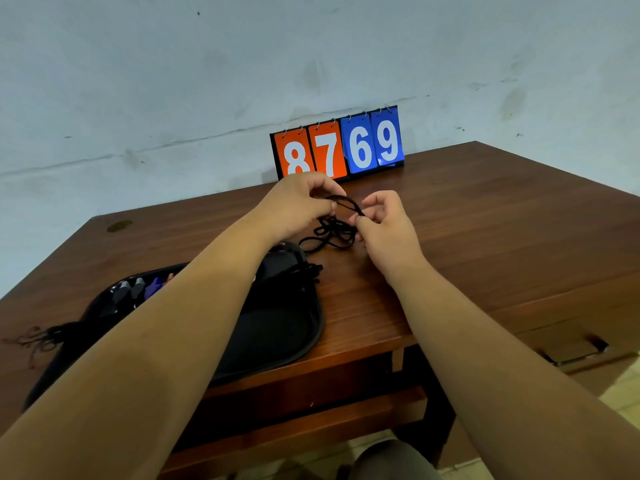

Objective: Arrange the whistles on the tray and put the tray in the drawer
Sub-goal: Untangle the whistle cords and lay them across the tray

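Note:
A black tray point(277, 334) lies on the wooden table at the front left, partly under my left forearm. Several whistles point(138, 289) in grey, blue and red rest along its far left side, their black cords point(41, 336) trailing off the left rim. Beyond the tray, my left hand point(298, 202) and my right hand point(384, 223) both pinch a tangled black cord point(334, 230) held just above the tabletop. The whistle on that cord is hidden from me. More black cord point(308, 271) lies on the tray's far right corner.
A flip scoreboard point(337, 147) reading 8769 stands at the table's back edge against the wall. Under the tabletop at the right a drawer front point(568, 341) with a recessed handle shows. A small stain point(119, 225) marks the far left of the table.

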Demonstrator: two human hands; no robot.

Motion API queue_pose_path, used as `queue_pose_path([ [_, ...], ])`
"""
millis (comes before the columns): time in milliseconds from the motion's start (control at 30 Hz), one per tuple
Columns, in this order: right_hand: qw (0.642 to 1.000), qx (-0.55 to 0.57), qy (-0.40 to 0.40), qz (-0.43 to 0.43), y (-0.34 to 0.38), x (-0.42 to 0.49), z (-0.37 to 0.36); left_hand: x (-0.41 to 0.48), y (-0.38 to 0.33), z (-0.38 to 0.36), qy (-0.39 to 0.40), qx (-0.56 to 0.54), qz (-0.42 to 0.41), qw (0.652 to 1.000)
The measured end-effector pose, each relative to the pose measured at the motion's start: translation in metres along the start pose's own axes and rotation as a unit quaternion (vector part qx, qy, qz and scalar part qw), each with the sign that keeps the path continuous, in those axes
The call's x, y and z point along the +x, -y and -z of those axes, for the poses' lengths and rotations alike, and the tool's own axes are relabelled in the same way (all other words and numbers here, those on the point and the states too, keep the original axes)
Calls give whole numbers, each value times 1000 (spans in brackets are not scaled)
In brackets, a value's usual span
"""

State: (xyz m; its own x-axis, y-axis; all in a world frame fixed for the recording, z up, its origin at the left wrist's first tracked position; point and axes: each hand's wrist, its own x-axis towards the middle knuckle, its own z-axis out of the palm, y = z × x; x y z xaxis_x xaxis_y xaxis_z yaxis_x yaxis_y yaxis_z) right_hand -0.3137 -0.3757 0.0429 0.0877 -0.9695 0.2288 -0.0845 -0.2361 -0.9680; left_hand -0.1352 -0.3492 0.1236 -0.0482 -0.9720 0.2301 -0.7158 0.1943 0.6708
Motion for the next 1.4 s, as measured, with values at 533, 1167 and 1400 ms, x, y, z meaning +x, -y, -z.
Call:
queue_pose_path([
  [533, 990, -46, -117, -65, -11, 11, 0, -12, 12, 49, -120, -181, 9, 976],
  [1167, 981, -16, -169, -91, -3, 8, 2, -32, 19, 77, -95, 100, 16, 990],
  [1400, 984, 12, -150, -93, 1, 5, 4, -31, 25, 91, -196, 22, 28, 980],
])
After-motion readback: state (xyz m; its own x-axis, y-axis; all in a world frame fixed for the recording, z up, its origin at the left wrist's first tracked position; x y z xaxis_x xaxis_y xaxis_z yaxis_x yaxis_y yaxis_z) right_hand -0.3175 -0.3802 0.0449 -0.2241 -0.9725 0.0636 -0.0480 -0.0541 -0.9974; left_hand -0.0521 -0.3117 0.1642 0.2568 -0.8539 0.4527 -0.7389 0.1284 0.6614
